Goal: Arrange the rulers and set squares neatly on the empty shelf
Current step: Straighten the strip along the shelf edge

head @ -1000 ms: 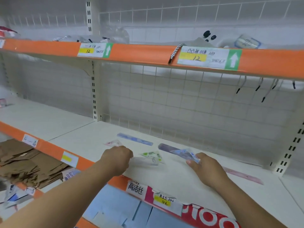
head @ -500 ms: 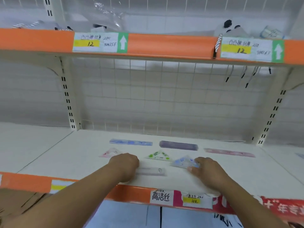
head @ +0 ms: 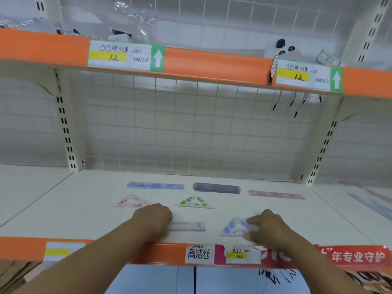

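Observation:
On the white shelf [head: 89, 209] lie a blue ruler [head: 155, 185], a purple ruler [head: 216, 188] and a pink ruler [head: 276, 195] in a back row. In front of them sit a pink set square [head: 132, 202] and a green set square [head: 194, 202]. My left hand [head: 151, 219] holds the left end of a pale clear ruler [head: 187, 226] lying flat near the front edge. My right hand [head: 268, 227] pinches the right side of a blue set square [head: 235, 228], which lies on the shelf.
An orange price rail [head: 161, 253] with labels runs along the shelf's front edge. The upper shelf [head: 212, 62] overhangs closely. A wire grid [head: 191, 128] backs the bay. More rulers [head: 369, 203] lie on the neighbouring shelf at right. Brown paper bags [head: 12, 274] sit lower left.
The view swung to face the shelf squarely. My right hand drew the blue set square down toward the front edge; my left hand brought the clear ruler flat near the front.

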The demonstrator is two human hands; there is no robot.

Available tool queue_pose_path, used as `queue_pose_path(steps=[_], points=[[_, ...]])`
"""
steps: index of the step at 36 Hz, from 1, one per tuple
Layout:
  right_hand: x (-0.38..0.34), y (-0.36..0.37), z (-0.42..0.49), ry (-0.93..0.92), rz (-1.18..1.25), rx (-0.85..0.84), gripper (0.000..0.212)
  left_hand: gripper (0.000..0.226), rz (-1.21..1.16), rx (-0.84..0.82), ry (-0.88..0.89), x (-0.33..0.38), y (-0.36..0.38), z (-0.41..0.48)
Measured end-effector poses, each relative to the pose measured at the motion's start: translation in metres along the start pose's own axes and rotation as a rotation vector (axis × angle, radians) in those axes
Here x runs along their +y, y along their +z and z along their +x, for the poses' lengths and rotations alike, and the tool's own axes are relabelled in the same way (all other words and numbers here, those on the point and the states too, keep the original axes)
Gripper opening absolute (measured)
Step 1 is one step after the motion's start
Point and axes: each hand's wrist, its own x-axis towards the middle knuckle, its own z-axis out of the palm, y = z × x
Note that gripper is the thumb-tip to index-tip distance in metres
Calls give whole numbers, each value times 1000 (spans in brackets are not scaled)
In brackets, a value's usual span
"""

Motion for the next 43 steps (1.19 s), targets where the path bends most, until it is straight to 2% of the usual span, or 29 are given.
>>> queue_pose_path(steps=[4, 9, 17, 27, 32, 35, 37, 40, 43], points=[[2, 0, 1, -6, 23, 9, 68, 47, -23, 0, -32, -2, 4, -1], [2, 0, 2, -23, 17, 24, 60, 48, -3, -38, -156, -10, 3, -7], [-14, 4, 7, -44, -5, 37, 54, 69, 8, -127, -306, -25, 4, -11], [-14, 8, 15, -5, 0, 62, 52, 68, 25, -125, -321, -30, 8, -9], [-8, 10, 19, -67, -12, 174, 34, 70, 48, -134, -332, -28, 8, -6], [-11, 12, 19, -101, -61, 174, 15, 69, 71, -148, -331, -26, 6, -6], [-15, 13, 20, -105, -82, 165, 30, 70, 82, -155, -327, -25, 5, -6], [-15, 13, 24, -113, -113, 170, 40, 70, 87, -160, -329, -25, 3, -6], [-14, 12, 29, -126, -131, 170, 25, 68, 80, -158, -314, -26, 4, -6]])
